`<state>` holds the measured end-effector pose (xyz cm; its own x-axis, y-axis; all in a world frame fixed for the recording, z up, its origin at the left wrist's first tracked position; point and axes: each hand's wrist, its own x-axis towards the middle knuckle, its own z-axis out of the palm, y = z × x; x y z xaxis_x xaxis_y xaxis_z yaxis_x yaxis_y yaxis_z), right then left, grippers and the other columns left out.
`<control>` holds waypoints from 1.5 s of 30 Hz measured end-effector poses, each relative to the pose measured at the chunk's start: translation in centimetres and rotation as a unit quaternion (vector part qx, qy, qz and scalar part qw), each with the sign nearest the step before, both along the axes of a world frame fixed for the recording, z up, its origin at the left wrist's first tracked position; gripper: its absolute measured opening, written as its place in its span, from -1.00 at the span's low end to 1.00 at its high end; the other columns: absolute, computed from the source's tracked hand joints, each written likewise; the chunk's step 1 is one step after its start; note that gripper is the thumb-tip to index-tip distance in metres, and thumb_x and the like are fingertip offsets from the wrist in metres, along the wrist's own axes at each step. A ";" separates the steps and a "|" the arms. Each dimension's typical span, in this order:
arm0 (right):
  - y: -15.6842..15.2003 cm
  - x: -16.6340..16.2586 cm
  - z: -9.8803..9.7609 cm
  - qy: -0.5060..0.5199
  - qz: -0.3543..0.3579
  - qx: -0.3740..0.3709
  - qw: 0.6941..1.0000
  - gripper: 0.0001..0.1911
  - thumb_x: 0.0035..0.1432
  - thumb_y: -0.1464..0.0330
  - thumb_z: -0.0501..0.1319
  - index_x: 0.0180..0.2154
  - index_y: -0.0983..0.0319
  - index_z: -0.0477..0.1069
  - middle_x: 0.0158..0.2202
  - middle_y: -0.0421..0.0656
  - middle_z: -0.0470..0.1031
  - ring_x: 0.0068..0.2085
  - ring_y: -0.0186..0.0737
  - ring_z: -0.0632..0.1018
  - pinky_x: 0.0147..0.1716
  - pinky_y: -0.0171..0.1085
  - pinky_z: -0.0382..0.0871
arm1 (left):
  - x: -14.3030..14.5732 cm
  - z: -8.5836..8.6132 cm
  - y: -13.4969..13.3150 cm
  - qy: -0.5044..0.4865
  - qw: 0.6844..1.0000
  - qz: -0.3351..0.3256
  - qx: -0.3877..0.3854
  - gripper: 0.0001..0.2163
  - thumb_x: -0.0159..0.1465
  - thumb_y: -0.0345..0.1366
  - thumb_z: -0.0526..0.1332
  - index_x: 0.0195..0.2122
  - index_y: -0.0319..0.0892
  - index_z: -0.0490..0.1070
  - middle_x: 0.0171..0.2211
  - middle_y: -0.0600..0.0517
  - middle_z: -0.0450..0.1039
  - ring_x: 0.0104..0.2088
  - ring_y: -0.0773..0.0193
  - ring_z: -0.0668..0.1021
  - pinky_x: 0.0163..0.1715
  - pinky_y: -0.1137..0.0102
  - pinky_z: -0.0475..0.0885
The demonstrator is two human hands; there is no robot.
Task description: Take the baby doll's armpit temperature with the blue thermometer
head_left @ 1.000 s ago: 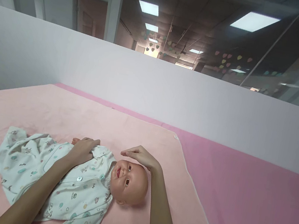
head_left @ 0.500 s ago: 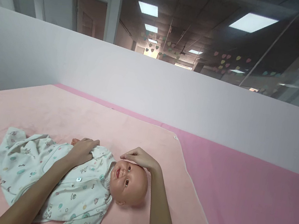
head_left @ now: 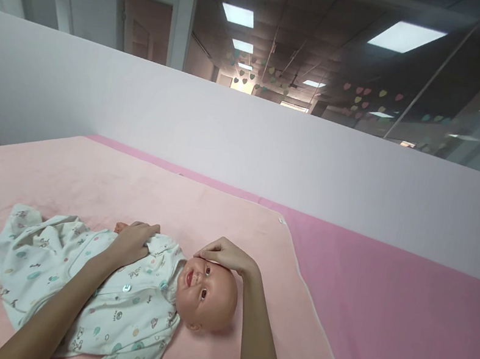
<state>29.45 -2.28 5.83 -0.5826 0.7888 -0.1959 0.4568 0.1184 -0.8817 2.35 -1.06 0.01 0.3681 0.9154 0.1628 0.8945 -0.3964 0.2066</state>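
Note:
A baby doll (head_left: 206,297) lies on its back on a peach-pink blanket (head_left: 307,352), its bare head toward the right. It wears a white printed gown (head_left: 123,314) with snap buttons down the front. Across the doll's body reaches my left hand (head_left: 132,244), its fingers wrapped over the doll's far sleeved arm. A small doll hand (head_left: 120,227) pokes out beside it. My right hand (head_left: 227,254) rests against the far side of the doll's head, fingers stretched and lightly bent; some fingertips are hidden.
Under the blanket is a pink surface (head_left: 419,322). A white low wall (head_left: 247,137) runs behind it, with a large window (head_left: 319,45) above. Two doors (head_left: 148,27) stand at the back left.
My right hand has shifted very slightly, its fingers drawn a little closer against the doll's head. My left hand and the doll's body have stayed in place.

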 end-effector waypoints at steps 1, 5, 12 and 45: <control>0.0 -0.1 0.0 0.008 -0.009 -0.001 1.000 -0.58 -0.07 0.09 0.26 -0.29 0.29 0.56 -0.21 -0.07 0.56 -0.09 -0.05 0.50 -0.10 -0.17 0.34 | 0.0 0.0 0.0 -0.001 1.000 -0.002 0.001 -0.67 -0.11 -0.55 0.03 -0.30 -0.15 0.28 -0.38 -0.03 0.44 -0.20 0.07 0.45 -0.26 0.35 0.24; -0.1 -0.2 0.1 0.043 -0.041 0.004 0.998 -0.54 -0.12 0.07 0.30 -0.28 0.30 0.55 -0.17 -0.04 0.55 -0.04 -0.04 0.48 -0.01 -0.14 0.30 | 0.0 0.0 0.0 -0.006 1.000 -0.006 0.004 -0.68 -0.11 -0.54 0.03 -0.30 -0.16 0.28 -0.37 -0.03 0.45 -0.20 0.07 0.45 -0.24 0.35 0.24; -0.5 0.0 0.6 0.044 0.012 -0.029 0.999 -0.49 -0.12 0.04 0.29 -0.23 0.28 0.54 -0.14 -0.04 0.53 -0.04 -0.03 0.48 -0.03 -0.13 0.32 | 0.0 0.0 0.0 -0.004 1.000 -0.004 -0.004 -0.68 -0.10 -0.54 0.04 -0.29 -0.16 0.29 -0.36 -0.04 0.45 -0.19 0.08 0.45 -0.24 0.36 0.24; -0.3 0.1 0.3 0.056 0.000 -0.017 0.998 -0.55 -0.10 0.09 0.30 -0.25 0.29 0.54 -0.17 -0.04 0.54 -0.05 -0.05 0.49 -0.01 -0.13 0.32 | -0.4 -0.3 -0.2 -0.061 0.998 0.025 0.003 -0.65 0.01 -0.46 0.04 -0.16 -0.13 0.34 -0.21 -0.02 0.48 -0.08 0.11 0.44 0.00 0.25 0.17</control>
